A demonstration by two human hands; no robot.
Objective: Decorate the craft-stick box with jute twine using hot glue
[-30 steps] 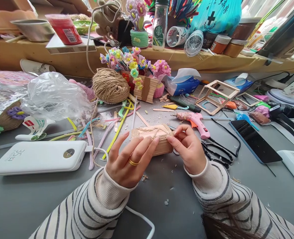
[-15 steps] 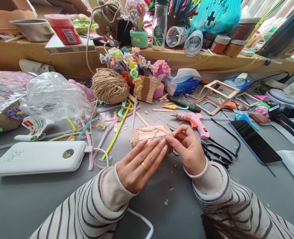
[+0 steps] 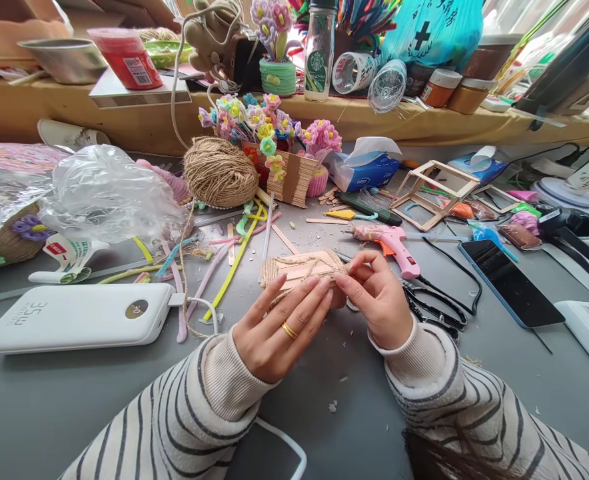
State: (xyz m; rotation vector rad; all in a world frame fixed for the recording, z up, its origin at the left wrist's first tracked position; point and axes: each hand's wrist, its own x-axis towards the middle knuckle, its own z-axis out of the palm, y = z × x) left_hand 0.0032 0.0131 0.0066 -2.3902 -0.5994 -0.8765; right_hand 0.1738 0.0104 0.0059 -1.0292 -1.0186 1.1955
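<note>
Against the flat left hand [image 3: 275, 334] sits a twine-wrapped box [image 3: 300, 268], right hand [image 3: 380, 301] pinching its corner.

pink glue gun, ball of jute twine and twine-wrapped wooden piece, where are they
Pink glue gun [image 3: 397, 245]: head view, on the body where barrel meets handle.
Ball of jute twine [image 3: 220, 172]: head view, middle of its near side.
Twine-wrapped wooden piece [image 3: 299, 269]: head view, bare wood on its top.
</note>
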